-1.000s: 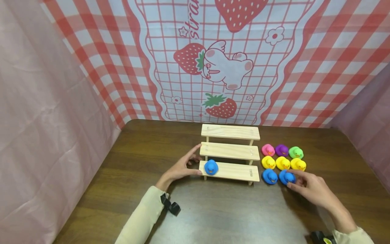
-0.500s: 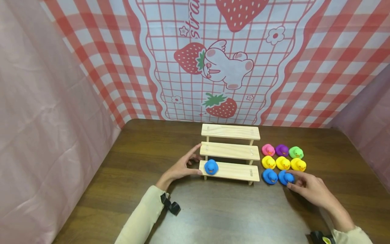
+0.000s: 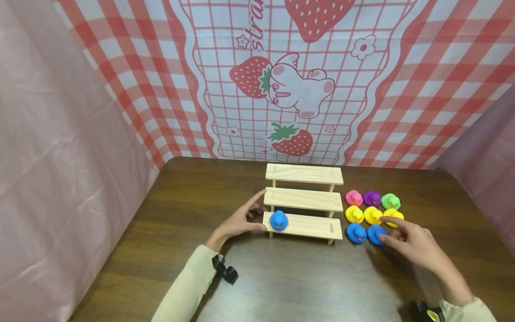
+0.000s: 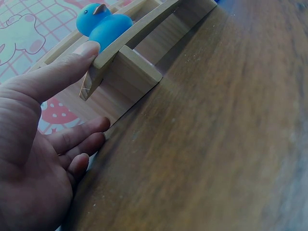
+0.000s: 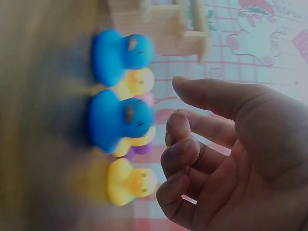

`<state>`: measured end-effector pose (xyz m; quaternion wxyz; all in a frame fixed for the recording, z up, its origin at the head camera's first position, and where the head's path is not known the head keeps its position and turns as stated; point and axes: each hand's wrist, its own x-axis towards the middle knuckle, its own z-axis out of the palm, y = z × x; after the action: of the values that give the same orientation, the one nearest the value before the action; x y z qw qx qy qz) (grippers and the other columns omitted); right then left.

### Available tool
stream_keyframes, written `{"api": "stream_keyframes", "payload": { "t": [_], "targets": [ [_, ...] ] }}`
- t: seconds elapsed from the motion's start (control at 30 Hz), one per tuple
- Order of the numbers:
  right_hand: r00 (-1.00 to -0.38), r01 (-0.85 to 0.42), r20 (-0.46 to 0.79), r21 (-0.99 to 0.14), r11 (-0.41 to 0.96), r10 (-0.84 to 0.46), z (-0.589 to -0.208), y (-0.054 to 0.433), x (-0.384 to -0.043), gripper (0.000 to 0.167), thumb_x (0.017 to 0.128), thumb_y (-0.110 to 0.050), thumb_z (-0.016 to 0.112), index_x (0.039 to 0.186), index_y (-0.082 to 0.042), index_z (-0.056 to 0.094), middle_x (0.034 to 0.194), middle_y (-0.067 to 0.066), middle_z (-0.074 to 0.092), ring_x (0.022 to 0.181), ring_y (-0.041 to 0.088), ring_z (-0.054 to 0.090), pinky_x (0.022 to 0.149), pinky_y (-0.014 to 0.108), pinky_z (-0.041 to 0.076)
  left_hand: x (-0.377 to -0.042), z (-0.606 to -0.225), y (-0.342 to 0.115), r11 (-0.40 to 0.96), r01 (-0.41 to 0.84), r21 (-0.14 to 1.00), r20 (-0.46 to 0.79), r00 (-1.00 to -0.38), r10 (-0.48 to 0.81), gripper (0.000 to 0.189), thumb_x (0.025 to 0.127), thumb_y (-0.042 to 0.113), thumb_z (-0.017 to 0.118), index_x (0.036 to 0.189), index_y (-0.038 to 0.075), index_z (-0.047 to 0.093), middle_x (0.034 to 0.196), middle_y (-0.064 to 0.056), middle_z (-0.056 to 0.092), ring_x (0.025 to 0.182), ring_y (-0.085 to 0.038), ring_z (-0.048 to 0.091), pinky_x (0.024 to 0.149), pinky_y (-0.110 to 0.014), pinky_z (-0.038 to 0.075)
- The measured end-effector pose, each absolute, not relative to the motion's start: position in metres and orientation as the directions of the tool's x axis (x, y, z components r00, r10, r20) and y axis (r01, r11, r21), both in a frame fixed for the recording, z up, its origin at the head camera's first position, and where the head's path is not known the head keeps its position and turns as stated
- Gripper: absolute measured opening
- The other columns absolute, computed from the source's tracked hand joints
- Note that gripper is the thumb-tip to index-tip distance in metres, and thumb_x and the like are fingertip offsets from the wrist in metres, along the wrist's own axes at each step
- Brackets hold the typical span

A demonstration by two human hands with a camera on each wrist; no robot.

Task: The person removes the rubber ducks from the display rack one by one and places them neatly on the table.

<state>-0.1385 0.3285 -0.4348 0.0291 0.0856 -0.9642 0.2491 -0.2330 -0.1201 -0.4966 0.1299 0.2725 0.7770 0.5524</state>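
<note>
My left hand point(image 3: 240, 218) is at the left end of a three-step wooden stand point(image 3: 306, 227). Its straight thumb rests on the lowest step's corner, the index finger reaches the middle step, and the other fingers lie by the side panel point(image 4: 130, 79). A blue rubber duck point(image 3: 279, 220) sits at the left of the lowest step, also seen above my thumb in the left wrist view. My right hand point(image 3: 418, 246) hovers by the right-hand blue duck point(image 3: 375, 235), thumb and index finger apart. The right wrist view shows a gap between the fingers and this duck point(image 5: 115, 120).
Another blue duck point(image 3: 356, 233) stands to the left in the front row. Behind are yellow ducks point(image 3: 354, 214), then a pink duck point(image 3: 354, 197), a purple duck point(image 3: 372, 198) and a green duck point(image 3: 391, 201). A strawberry-print cloth point(image 3: 346, 98) hangs behind the table point(image 3: 281, 281).
My right hand has let go of the right-hand blue duck, which has shifted slightly left toward its neighbour. The index finger has lifted away. My left hand has not moved.
</note>
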Motion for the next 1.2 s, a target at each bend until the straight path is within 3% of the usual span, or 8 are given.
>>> {"api": "stream_keyframes", "payload": {
  "t": [0.4,0.6,0.83,1.1,1.2],
  "targets": [
    [-0.959,-0.257,0.232,-0.483,0.837,-0.161,-0.405,0.304,-0.146,0.044,0.088,-0.022,0.077,0.126,-0.004,0.065,0.068,-0.007,0.055,0.059,-0.003,0.043,0.053,0.022,0.032,-0.234,-0.499,-0.120,0.244,0.275,0.930,0.095,-0.820,0.564,0.103,0.081,0.007,0.080,0.162,0.025,0.018,0.128,-0.021,0.063,0.118,-0.035,0.055,0.094,-0.037,0.039],
    [-0.949,-0.296,0.250,-0.501,0.814,-0.191,-0.398,0.283,-0.150,0.038,0.086,-0.022,0.079,0.121,-0.011,0.067,0.067,-0.007,0.056,0.058,-0.002,0.045,0.054,0.022,0.035,-0.233,-0.499,-0.120,0.243,0.279,0.929,0.098,-0.819,0.565,0.103,0.082,0.009,0.080,0.162,0.027,0.018,0.128,-0.020,0.064,0.117,-0.033,0.056,0.094,-0.037,0.040],
    [-0.936,-0.337,0.281,-0.527,0.780,-0.213,-0.393,0.261,-0.154,0.041,0.084,-0.016,0.079,0.121,-0.001,0.066,0.068,-0.006,0.057,0.059,-0.004,0.045,0.055,0.021,0.038,-0.234,-0.499,-0.120,0.234,0.278,0.932,0.102,-0.819,0.565,0.103,0.081,0.009,0.080,0.162,0.026,0.018,0.127,-0.021,0.064,0.117,-0.033,0.055,0.094,-0.037,0.040],
    [-0.916,-0.394,0.303,-0.553,0.734,-0.264,-0.395,0.236,-0.159,0.038,0.084,-0.014,0.079,0.118,-0.003,0.068,0.065,-0.007,0.055,0.058,-0.004,0.044,0.053,0.020,0.039,-0.233,-0.498,-0.120,0.221,0.271,0.937,0.103,-0.818,0.566,0.105,0.080,0.003,0.079,0.162,0.015,0.015,0.127,-0.025,0.062,0.118,-0.038,0.054,0.093,-0.038,0.040],
    [-0.906,-0.419,0.315,-0.562,0.713,-0.283,-0.396,0.227,-0.160,0.038,0.083,-0.013,0.079,0.119,-0.002,0.068,0.064,-0.009,0.056,0.058,-0.005,0.045,0.054,0.020,0.040,-0.233,-0.498,-0.120,0.226,0.268,0.937,0.097,-0.818,0.567,0.104,0.080,0.003,0.079,0.162,0.017,0.016,0.127,-0.024,0.063,0.118,-0.036,0.054,0.094,-0.037,0.040]
  ]
}}
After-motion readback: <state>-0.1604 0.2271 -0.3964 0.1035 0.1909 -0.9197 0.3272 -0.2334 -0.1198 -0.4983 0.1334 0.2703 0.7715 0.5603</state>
